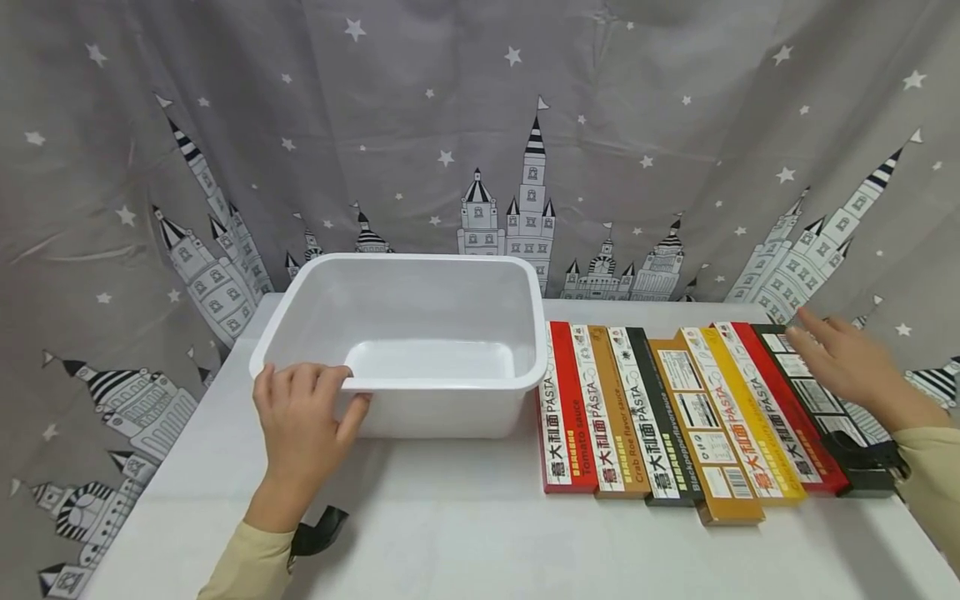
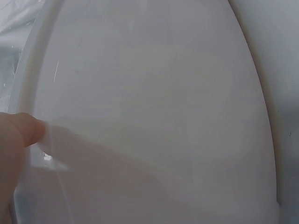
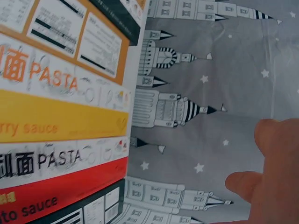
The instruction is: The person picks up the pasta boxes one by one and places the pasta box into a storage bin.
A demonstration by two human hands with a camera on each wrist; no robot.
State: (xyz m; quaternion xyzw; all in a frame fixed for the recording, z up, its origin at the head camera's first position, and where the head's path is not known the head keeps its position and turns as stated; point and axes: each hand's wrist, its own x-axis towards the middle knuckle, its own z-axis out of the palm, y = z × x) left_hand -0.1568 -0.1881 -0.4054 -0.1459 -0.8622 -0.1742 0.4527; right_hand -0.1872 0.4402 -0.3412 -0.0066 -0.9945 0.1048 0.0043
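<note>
My left hand (image 1: 303,425) grips the near left rim of a white plastic tub (image 1: 442,414), fingers over the edge and thumb on the outer side. In the left wrist view the thumb (image 2: 32,129) lies against the tub's wall (image 2: 154,93). The tub's inside shows nothing in it. My right hand (image 1: 851,362), its fingers extended, hovers by the far end of a dark pasta box (image 1: 806,371), the rightmost in a row. In the right wrist view, the fingers (image 3: 245,184) hold nothing.
Right of the tub lie several pasta boxes side by side: red tomato sauce (image 1: 581,417), brown crab roe (image 1: 633,462), black pepper (image 1: 667,425), an orange-brown one label-side up (image 1: 712,417), yellow (image 1: 750,400) and another red (image 1: 780,400). A grey castle-print curtain (image 1: 420,108) hangs behind the white table (image 1: 450,517).
</note>
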